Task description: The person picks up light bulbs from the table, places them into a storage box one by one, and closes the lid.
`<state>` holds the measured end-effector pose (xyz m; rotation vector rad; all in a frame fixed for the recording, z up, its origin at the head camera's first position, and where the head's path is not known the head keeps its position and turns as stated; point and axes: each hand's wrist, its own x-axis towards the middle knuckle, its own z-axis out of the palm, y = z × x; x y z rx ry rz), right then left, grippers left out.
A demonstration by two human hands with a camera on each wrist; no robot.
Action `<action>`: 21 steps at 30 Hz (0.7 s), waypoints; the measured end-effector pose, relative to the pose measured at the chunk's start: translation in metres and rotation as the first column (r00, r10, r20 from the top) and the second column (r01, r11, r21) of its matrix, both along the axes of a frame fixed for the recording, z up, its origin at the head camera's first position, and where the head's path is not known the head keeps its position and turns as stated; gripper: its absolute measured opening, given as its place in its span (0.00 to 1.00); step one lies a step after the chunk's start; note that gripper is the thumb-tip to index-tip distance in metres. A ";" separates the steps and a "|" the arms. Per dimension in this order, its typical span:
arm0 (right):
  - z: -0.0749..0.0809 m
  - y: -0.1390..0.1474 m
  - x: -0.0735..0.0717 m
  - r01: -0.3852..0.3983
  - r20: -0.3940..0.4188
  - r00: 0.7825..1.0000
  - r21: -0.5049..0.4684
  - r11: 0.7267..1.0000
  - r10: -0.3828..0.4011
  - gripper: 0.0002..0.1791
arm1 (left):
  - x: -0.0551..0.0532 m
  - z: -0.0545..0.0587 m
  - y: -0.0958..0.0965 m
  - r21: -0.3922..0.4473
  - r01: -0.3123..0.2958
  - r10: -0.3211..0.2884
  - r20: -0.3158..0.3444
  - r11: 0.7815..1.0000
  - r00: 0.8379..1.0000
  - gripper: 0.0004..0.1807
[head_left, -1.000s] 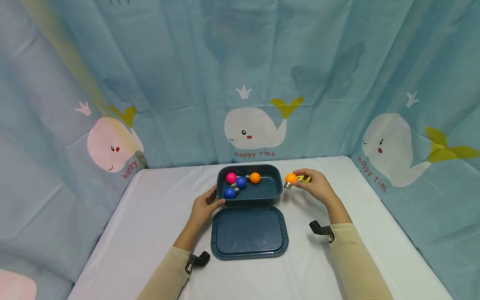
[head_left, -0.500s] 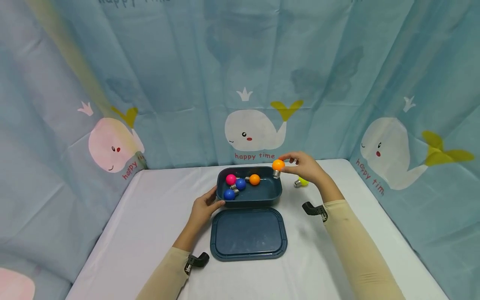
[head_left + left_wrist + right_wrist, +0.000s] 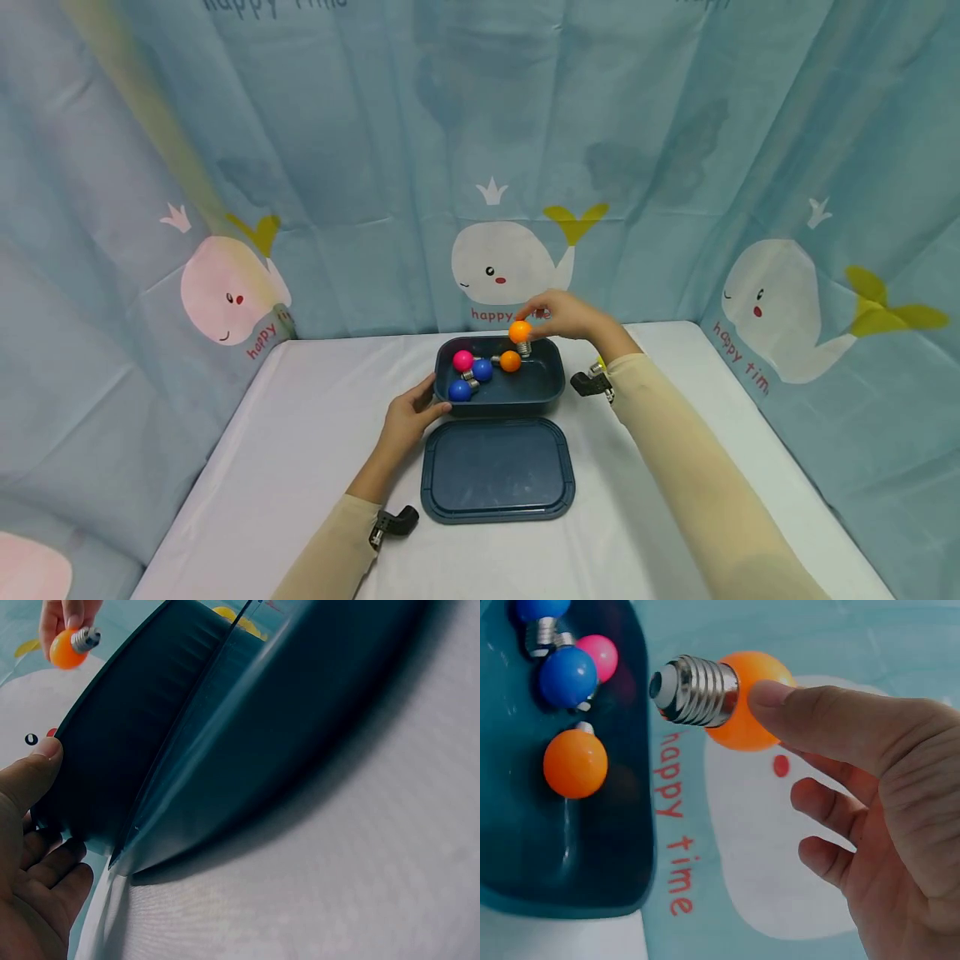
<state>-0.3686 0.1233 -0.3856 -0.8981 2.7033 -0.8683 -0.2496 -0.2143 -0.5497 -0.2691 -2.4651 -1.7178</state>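
Note:
My right hand [image 3: 567, 315] pinches an orange light bulb [image 3: 520, 331] between thumb and fingers, over the far side of a dark blue box [image 3: 536, 387]. Its metal screw base points down in the head view, and the right wrist view shows the orange globe under my thumb [image 3: 772, 694]. Inside the box lie a pink bulb [image 3: 462, 360], two blue bulbs [image 3: 482, 369] and another orange bulb [image 3: 510, 361]. At the box's near left corner my left hand [image 3: 407, 421] holds on, thumb at the rim and fingers along the outer wall.
A dark blue lid [image 3: 498, 471] lies flat just in front of the box on the white tablecloth [image 3: 315, 450]. Right of the box, a yellow bulb [image 3: 599, 365] is mostly hidden behind my right wrist. A printed blue curtain [image 3: 360, 250] stands behind the table.
My right hand has carried the orange bulb leftward from beside the box to above it, leaving the yellow bulb on the table. The left hand has stayed at the box corner.

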 end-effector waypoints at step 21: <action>-0.043 -0.047 -0.014 -0.130 0.189 0.976 0.130 0.983 0.105 0.20 | 0.001 0.001 -0.001 -0.011 -0.005 0.006 0.019 1.000 1.000 0.40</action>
